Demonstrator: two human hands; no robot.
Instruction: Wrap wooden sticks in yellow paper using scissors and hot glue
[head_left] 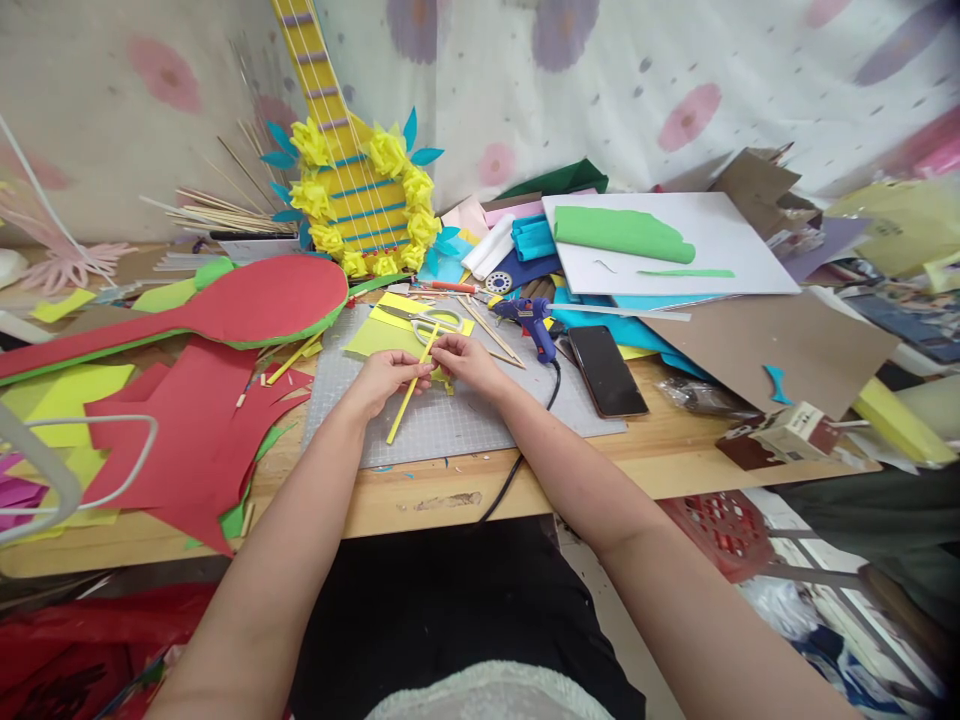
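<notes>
A thin yellow strip (pixel 405 408) slants between my two hands above the grey cutting mat (pixel 480 430). My left hand (pixel 391 382) is closed on it near its middle. Higher up, the fingers of my right hand (pixel 466 362) pinch the same strip. White-handled scissors (pixel 442 320) lie just beyond my hands, on yellow paper sheets (pixel 375 338). Small yellow scraps (pixel 445 380) show beneath my fingers. To the right of my right hand rests a blue glue gun (pixel 534 325), its black cord (pixel 517 465) running over the table edge.
A red guitar-shaped piece (pixel 277 298) and red sheets (pixel 180 440) cover the left side. Behind stands a yellow guitar decorated with paper flowers (pixel 360 200). On the right are a phone (pixel 607 370), a white board (pixel 667 225) with green crepe paper (pixel 622 234), and brown cardboard (pixel 787 350).
</notes>
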